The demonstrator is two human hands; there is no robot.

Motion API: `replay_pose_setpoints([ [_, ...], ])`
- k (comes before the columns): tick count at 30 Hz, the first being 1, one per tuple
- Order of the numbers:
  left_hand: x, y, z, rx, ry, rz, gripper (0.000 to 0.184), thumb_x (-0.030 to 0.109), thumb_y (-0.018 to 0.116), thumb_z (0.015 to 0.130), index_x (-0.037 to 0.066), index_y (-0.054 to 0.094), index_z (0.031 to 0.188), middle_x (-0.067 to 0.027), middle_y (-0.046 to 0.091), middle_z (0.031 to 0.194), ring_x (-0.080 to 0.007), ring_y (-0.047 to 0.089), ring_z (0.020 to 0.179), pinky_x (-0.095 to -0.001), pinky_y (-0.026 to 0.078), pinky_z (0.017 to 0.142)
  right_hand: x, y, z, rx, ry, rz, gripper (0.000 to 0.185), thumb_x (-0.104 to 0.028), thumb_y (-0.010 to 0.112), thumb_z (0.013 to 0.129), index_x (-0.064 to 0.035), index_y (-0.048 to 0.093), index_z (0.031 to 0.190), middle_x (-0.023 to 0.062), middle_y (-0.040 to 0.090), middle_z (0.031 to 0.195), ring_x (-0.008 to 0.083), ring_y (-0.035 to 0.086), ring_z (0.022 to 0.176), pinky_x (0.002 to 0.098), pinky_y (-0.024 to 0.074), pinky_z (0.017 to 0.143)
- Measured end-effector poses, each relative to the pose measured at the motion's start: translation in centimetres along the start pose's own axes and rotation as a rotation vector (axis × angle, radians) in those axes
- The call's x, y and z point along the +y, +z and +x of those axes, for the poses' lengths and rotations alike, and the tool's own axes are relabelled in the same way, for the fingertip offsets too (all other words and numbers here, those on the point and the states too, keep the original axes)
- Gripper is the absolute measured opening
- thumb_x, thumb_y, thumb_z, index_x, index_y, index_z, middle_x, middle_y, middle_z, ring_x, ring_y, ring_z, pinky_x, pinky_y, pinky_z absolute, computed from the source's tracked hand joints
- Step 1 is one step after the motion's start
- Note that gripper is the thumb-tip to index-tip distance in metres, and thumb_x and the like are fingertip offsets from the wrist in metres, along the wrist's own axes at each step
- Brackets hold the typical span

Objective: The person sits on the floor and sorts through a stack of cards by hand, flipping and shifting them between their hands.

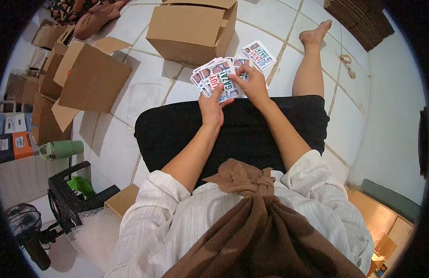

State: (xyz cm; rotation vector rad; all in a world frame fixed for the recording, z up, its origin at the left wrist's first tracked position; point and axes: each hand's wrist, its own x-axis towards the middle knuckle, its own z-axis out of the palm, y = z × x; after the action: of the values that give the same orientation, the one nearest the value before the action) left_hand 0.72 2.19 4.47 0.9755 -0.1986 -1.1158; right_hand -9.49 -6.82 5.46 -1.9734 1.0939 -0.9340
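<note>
A fanned stack of printed cards [209,75] with red and green lettering is held above my lap. My left hand [211,107] grips the stack from below, its thumb on the front card. My right hand [252,85] pinches the cards at the right side of the fan, thumb and index finger together. Just beyond my right hand, another small pile of the same cards [259,54] lies on the tiled floor. Black cloth [233,134] covers my lap under both hands.
A closed cardboard box [189,34] stands ahead on the tiles. Open boxes [91,81] are at the left, near a green tumbler [62,149], a small black fan [25,222] and bubble wrap [96,236]. My bare foot [315,34] extends forward at the right.
</note>
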Motion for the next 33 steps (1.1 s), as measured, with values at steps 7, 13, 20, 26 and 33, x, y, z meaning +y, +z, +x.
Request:
replay_pose_setpoints([
  [7,0.4,0.4,-0.2,-0.007,-0.043,0.000,0.032,0.026,0.052,0.086,0.004,0.047,0.108,-0.0073,0.059,0.093,-0.0179,0.063,0.077,-0.0264,0.055,0.049,1.3,-0.6,0.3,-0.069,0.080,0.084,0.025,-0.024,0.066,0.074,0.0000,0.061,0.077,0.0060,0.056,0.066,0.0121,0.050,0.063,0.0262,0.0386,0.057],
  [13,0.4,0.5,-0.3,0.027,-0.029,-0.021,0.032,0.026,0.050,0.087,0.002,0.048,0.107,-0.0086,0.059,0.092,-0.0171,0.063,0.074,-0.0259,0.055,0.047,1.0,-1.7,0.6,-0.036,0.059,-0.004,0.026,-0.028,0.062,0.076,-0.0020,0.064,0.082,0.0132,0.057,0.068,0.0216,0.054,0.063,0.0314,0.0411,0.058],
  [20,0.1,0.2,0.0,0.029,-0.029,-0.012,0.032,0.026,0.052,0.086,0.004,0.048,0.109,-0.0079,0.060,0.095,-0.0184,0.063,0.076,-0.0267,0.055,0.049,1.6,-1.8,0.9,-0.072,0.088,0.069,0.027,-0.030,0.063,0.074,-0.0024,0.063,0.077,0.0151,0.058,0.069,0.0244,0.056,0.066,0.0331,0.0420,0.061],
  [26,0.2,0.2,0.0,0.022,-0.019,-0.017,0.034,0.027,0.054,0.085,0.003,0.048,0.108,-0.0085,0.060,0.093,-0.0184,0.063,0.075,-0.0263,0.055,0.048,2.8,-1.4,1.1,-0.136,0.124,0.148,0.021,-0.022,0.066,0.073,-0.0032,0.058,0.070,0.0051,0.055,0.066,0.0135,0.050,0.064,0.0265,0.0393,0.059],
  [33,0.3,-0.3,0.5,0.254,0.016,-0.068,0.030,0.028,0.053,0.085,0.008,0.049,0.108,-0.0054,0.058,0.093,-0.0171,0.060,0.078,-0.0287,0.053,0.051,5.0,-4.4,2.7,-0.107,0.274,0.190,0.024,-0.023,0.064,0.074,-0.0012,0.059,0.081,0.0119,0.060,0.079,0.0201,0.056,0.072,0.0305,0.0425,0.066],
])
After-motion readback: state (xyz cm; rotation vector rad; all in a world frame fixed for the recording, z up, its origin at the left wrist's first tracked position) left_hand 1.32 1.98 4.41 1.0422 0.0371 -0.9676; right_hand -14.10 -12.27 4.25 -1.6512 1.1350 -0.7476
